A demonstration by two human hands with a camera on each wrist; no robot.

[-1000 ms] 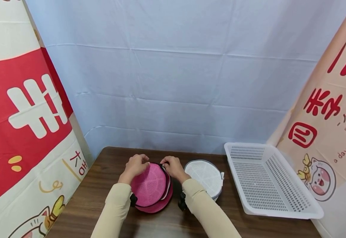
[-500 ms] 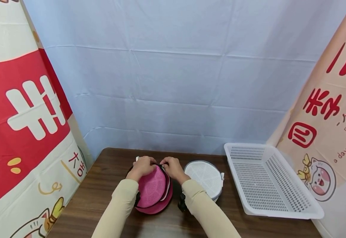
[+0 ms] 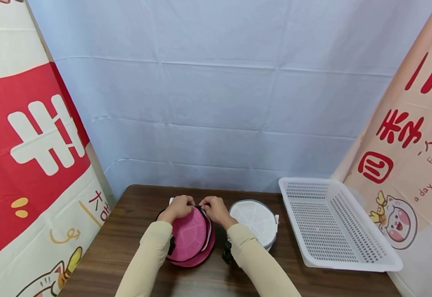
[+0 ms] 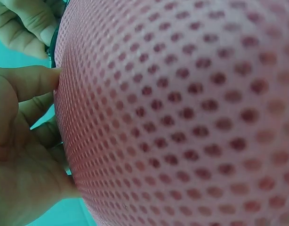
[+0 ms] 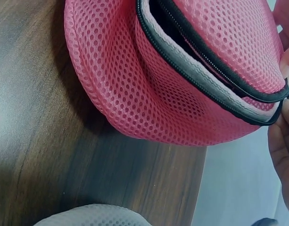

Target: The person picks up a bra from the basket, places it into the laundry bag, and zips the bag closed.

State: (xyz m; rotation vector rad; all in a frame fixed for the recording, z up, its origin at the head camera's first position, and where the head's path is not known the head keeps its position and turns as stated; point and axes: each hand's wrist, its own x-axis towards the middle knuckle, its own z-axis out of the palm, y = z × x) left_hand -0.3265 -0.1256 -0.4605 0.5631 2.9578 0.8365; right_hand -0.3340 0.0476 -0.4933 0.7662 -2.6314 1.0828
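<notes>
A round pink mesh laundry bag (image 3: pixel 189 237) stands on the table between my hands. Its black zipper (image 5: pixel 201 77) gapes along the side, with pale tape inside the opening. At the bag's far edge my left hand (image 3: pixel 180 207) pinches the mesh lid; the left wrist view has its thumb (image 4: pixel 38 81) against the mesh. Close beside it, my right hand (image 3: pixel 217 211) pinches the end of the zipper, where the puller is mostly covered by the fingers. A white round mesh bag (image 3: pixel 254 220) with grey trim lies right of the pink one, near my right forearm.
To the right stands a white plastic basket (image 3: pixel 306 258) with slotted walls. Everything rests on a dark wooden table (image 3: pixel 104 251). A pale blue cloth (image 3: pixel 216 103) hangs behind, and printed cloths hang at both sides.
My left hand has shifted right along the bag's far edge, closer to the right hand, and a white tag now shows behind it. My right hand has stayed nearly in place.
</notes>
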